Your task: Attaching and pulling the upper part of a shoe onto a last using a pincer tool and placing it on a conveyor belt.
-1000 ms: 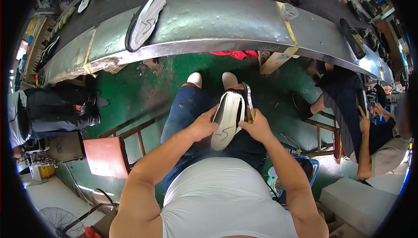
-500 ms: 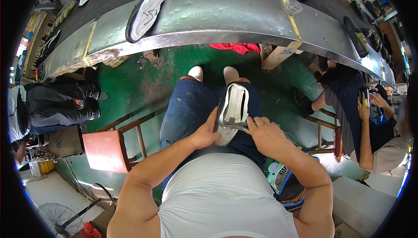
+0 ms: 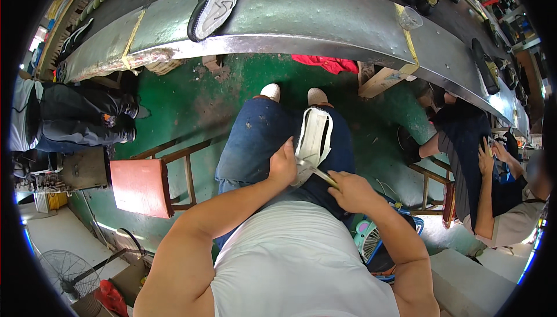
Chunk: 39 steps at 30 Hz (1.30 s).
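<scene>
Head view: metal-headed tool [image 3: 318, 172] now lies over the near end of the white shoe [image 3: 314, 133]

1 second ago the tool stood upright beside the shoe's far end, to its right. By 0.5 s ago its head had swung down across the near end, and it is there now, with the handle slanting more toward the person's body and more of the shaft showing. The right hand [image 3: 354, 193] has dropped lower along with it, its fingers curled around the yellowish handle.

The shoe rests on the navy trousers [image 3: 246, 137], over the right thigh, its far end pointing toward the knees. The left hand [image 3: 283, 163] clasps its left edge close to the tool's head; the fingers underneath are hidden, so how tightly they press I cannot tell.

For the work, the shift probably means that attention has gone from the far end to the near end, with 1 hand steadying and the other working the tool. Whether the metal presses or merely touches is unclear. Another shoe [image 3: 219, 6], similarly pale with a dark edge, lies on the metal bench [image 3: 325, 18] ahead.
</scene>
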Each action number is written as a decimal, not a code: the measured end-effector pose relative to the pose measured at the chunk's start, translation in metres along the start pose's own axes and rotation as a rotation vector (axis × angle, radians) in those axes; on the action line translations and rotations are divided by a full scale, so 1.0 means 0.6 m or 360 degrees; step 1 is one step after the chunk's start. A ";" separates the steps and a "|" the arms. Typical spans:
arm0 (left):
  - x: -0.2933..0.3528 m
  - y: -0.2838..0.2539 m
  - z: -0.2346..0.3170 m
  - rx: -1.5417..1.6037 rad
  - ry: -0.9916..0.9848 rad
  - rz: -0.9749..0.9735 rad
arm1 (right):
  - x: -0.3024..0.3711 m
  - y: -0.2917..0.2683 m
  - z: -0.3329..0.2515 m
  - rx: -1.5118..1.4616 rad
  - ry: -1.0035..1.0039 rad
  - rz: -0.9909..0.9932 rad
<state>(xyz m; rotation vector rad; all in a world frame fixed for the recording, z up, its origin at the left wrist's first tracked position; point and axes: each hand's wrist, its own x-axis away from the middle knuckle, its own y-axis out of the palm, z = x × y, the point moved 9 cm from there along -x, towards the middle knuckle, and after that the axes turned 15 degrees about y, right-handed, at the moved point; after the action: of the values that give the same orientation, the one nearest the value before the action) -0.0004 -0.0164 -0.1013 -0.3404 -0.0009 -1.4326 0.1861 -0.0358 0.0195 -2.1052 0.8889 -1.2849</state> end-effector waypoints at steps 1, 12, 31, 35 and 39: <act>-0.004 -0.007 0.017 -0.0259 0.0104 0.0020 | 0.002 -0.011 0.008 0.0023 -0.0022 0.0061; 0.022 0.030 0.133 -0.0662 0.1041 -0.0494 | -0.029 -0.012 0.100 -0.0069 0.0271 0.0590; 0.034 0.010 0.099 -0.0847 0.0660 -0.0857 | -0.070 -0.065 0.067 -0.0234 0.0259 0.0170; 0.045 -0.008 0.081 -0.0368 0.0387 -0.0691 | -0.030 -0.033 0.050 -0.0595 0.0132 0.0210; 0.064 0.004 0.117 -0.0415 0.0113 -0.1050 | -0.024 0.018 0.046 -0.0362 0.0207 0.0029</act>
<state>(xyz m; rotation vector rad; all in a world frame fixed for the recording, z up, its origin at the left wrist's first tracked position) 0.0217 -0.0373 -0.0271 -0.5341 0.1441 -2.1058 0.2031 -0.0299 -0.0079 -2.1971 1.1558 -1.3802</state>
